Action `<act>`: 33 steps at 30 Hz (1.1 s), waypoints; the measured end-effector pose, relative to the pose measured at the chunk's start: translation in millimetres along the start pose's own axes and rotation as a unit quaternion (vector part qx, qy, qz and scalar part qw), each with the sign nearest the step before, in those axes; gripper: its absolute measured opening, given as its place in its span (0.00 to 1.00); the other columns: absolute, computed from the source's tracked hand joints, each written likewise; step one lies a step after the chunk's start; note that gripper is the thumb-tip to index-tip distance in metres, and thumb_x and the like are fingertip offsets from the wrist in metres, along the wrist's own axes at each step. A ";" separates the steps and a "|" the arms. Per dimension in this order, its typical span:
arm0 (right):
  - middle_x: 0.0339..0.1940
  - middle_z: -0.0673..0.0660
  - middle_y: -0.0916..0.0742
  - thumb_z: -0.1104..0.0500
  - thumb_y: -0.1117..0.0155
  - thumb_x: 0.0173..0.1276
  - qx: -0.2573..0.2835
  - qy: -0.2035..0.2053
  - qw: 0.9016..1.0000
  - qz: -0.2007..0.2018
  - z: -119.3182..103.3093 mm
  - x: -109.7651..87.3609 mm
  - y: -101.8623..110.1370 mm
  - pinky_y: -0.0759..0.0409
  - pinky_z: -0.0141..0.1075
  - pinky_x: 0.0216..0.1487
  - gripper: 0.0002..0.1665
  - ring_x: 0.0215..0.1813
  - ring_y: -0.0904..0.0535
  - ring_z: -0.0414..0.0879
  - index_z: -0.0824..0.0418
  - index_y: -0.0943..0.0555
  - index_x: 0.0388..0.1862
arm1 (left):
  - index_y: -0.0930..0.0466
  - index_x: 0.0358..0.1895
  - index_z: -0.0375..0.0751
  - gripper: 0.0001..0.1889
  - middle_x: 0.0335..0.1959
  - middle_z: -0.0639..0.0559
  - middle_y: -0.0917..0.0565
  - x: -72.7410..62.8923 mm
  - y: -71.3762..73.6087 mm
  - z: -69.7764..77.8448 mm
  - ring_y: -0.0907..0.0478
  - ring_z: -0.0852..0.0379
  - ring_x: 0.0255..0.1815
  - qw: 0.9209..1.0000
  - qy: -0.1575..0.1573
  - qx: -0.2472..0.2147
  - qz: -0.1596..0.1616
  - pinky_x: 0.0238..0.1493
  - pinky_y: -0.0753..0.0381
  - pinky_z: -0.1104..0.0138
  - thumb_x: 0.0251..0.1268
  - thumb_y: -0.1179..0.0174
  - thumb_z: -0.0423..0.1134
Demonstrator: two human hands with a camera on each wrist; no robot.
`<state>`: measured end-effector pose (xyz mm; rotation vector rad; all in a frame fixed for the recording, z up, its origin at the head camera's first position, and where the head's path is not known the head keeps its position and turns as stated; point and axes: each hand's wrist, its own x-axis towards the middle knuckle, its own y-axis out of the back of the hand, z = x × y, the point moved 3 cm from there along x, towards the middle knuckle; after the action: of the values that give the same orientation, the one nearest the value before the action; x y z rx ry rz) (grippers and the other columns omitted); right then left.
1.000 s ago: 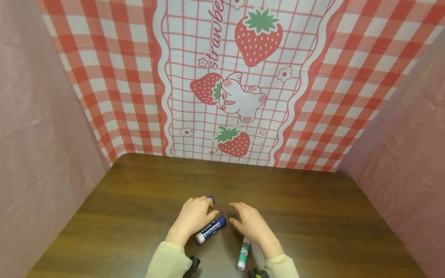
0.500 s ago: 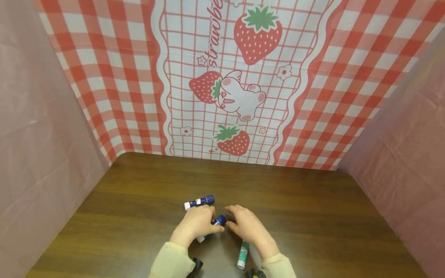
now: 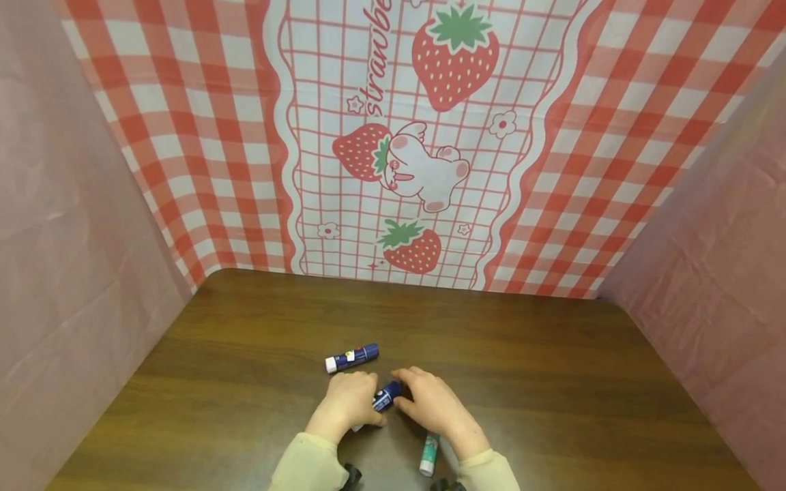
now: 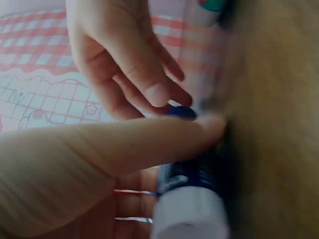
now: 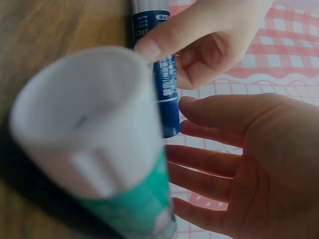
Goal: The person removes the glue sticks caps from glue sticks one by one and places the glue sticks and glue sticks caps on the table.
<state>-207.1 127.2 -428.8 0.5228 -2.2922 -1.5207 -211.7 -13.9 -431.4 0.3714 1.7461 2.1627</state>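
A dark blue glue stick [image 3: 387,395] with a white base lies on the table in the head view, partly under my left hand [image 3: 346,402]. That hand pinches it: in the left wrist view the thumb crosses the barrel near the white base [image 4: 189,214], with fingers on the far side. My right hand [image 3: 436,406] is beside the blue cap [image 5: 170,119], its fingers spread and relaxed, holding nothing. Whether its fingertips touch the cap I cannot tell. Below the right hand lies a green glue stick [image 3: 429,455], its upper end hidden by that hand in the head view.
Another blue glue stick [image 3: 352,358] with a white end lies just beyond the left hand. The brown wooden table [image 3: 528,354] meets a red checked strawberry cloth [image 3: 233,170] at the back. Pink cloth walls [image 3: 92,239] rise on both sides.
My left hand has come back from the farther blue glue stick, uncovering it, and taken hold of the nearer one. My right hand has moved slightly left, closer to the cap.
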 end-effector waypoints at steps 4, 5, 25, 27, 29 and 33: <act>0.45 0.57 0.17 0.57 0.35 0.57 -0.002 0.007 1.000 0.003 1.6 0.3 -0.8 0.24 0.43 0.47 0.23 0.46 0.20 0.50 0.63 0.24 0.51 | 0.25 0.27 0.42 0.17 0.23 0.52 0.23 -0.8 1.3 -0.5 0.24 0.53 0.25 1.000 -0.016 0.003 0.024 0.24 0.29 0.62 0.34 0.30 0.45; 0.44 0.57 0.17 0.57 0.35 0.57 -0.004 0.008 1.000 0.008 2.4 -0.3 -0.8 0.23 0.43 0.47 0.22 0.46 0.20 0.50 0.63 0.23 0.51 | 0.25 0.27 0.41 0.15 0.23 0.51 0.23 -1.2 2.1 -0.2 0.24 0.52 0.25 0.999 -0.021 0.004 0.029 0.24 0.29 0.61 0.35 0.31 0.43; 0.43 0.53 0.17 0.55 0.38 0.62 0.240 -0.017 0.966 0.096 11.3 -15.0 10.4 0.22 0.30 0.41 0.14 0.42 0.20 0.43 0.57 0.23 0.46 | 0.25 0.42 0.44 0.11 0.35 0.56 0.23 -8.8 4.5 13.1 0.25 0.58 0.36 0.979 -0.101 -0.072 0.159 0.40 0.25 0.64 0.57 0.39 0.40; 0.41 0.54 0.17 0.54 0.38 0.61 0.278 -0.031 0.954 0.106 11.7 -14.9 11.9 0.22 0.29 0.41 0.15 0.40 0.20 0.42 0.56 0.23 0.46 | 0.25 0.46 0.44 0.12 0.38 0.56 0.23 -10.7 7.0 12.7 0.25 0.59 0.40 0.980 -0.097 -0.078 0.157 0.45 0.26 0.63 0.60 0.42 0.42; 0.39 0.53 0.16 0.52 0.38 0.61 0.302 -0.041 0.945 0.116 10.7 -14.0 12.5 0.22 0.29 0.39 0.15 0.37 0.20 0.40 0.55 0.23 0.45 | 0.27 0.49 0.45 0.13 0.41 0.56 0.22 -13.5 9.8 11.4 0.26 0.59 0.44 0.980 -0.092 -0.091 0.152 0.50 0.27 0.62 0.63 0.45 0.43; 0.31 0.51 0.17 0.51 0.39 0.62 0.302 -0.048 0.941 0.144 7.1 -12.0 13.9 0.23 0.29 0.32 0.14 0.30 0.23 0.38 0.55 0.22 0.44 | 0.29 0.53 0.46 0.15 0.45 0.57 0.22 -16.9 14.5 9.0 0.27 0.60 0.47 0.976 -0.097 -0.122 0.154 0.53 0.29 0.61 0.65 0.48 0.44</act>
<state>-201.6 143.6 -419.5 0.2383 -2.7571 -0.7042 -194.0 -15.7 -415.2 0.8023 1.3713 2.4212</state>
